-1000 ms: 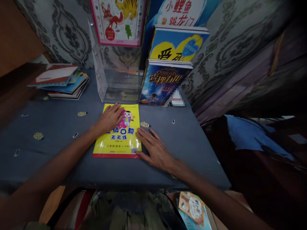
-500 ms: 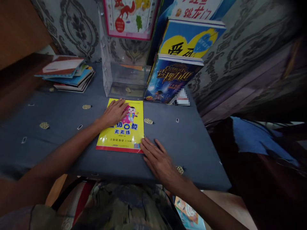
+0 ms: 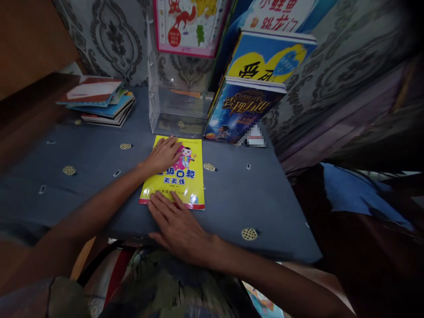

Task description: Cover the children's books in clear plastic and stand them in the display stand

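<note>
So the yellow book (image 3: 179,175) is lying flat and shut on the table (image 3: 228,212), cover up, bottom edge towards the person, top edge just in front of the clear rack (image 3: 153,97). Left hand (image 3: 164,155) is laid palm down on the upper left of the cover, fingers straight out, not gripping anything. Right hand (image 3: 180,225) is down at the bottom edge, fingers stretched out over the red strip and some of the print, thumb out to the side off the cover, no grip there either. Dark blue book (image 3: 245,110) leans in the rack's right side, one with a yellow heart (image 3: 247,66) behind it, and there's a messy stack (image 3: 106,106) of books over on the left
</note>
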`<state>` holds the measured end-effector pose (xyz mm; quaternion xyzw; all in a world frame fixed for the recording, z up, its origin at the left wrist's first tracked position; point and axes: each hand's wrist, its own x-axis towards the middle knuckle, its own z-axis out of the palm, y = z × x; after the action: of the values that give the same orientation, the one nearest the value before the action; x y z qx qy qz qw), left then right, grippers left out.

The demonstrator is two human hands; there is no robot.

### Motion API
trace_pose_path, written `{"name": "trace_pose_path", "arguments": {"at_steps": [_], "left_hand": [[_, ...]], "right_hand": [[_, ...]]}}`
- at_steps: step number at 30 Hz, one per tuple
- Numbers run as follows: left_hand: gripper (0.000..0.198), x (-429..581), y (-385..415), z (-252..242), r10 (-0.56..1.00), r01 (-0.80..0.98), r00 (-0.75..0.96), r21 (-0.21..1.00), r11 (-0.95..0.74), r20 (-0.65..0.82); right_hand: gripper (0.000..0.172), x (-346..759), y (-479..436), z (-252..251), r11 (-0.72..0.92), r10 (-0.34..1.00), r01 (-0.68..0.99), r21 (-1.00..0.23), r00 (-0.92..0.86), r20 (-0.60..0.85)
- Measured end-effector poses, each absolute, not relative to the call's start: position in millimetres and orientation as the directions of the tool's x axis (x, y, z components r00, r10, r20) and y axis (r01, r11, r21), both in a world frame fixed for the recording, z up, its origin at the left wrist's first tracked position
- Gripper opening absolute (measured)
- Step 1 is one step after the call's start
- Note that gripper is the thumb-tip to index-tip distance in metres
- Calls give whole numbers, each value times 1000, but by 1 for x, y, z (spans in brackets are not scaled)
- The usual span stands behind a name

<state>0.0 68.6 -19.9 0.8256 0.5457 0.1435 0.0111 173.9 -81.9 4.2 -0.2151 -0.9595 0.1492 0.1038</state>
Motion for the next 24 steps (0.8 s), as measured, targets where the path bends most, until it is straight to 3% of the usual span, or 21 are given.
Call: {"name": "trace_pose_path", "arguments": {"at_steps": [5, 17, 24], "left_hand": [[42, -1, 68, -21, 893, 893, 383, 151, -423, 237], [43, -1, 69, -21, 895, 895, 386, 146, -422, 223], [42, -2, 70, -22, 893, 890, 387, 160, -427, 231]], "right_hand": [[73, 169, -81, -3, 871, 431, 384, -307, -896, 104], [90, 258, -97, -24, 776, 611, 552, -304, -778, 145], [72, 271, -83, -10, 761, 625, 570, -309, -772, 117]]}}
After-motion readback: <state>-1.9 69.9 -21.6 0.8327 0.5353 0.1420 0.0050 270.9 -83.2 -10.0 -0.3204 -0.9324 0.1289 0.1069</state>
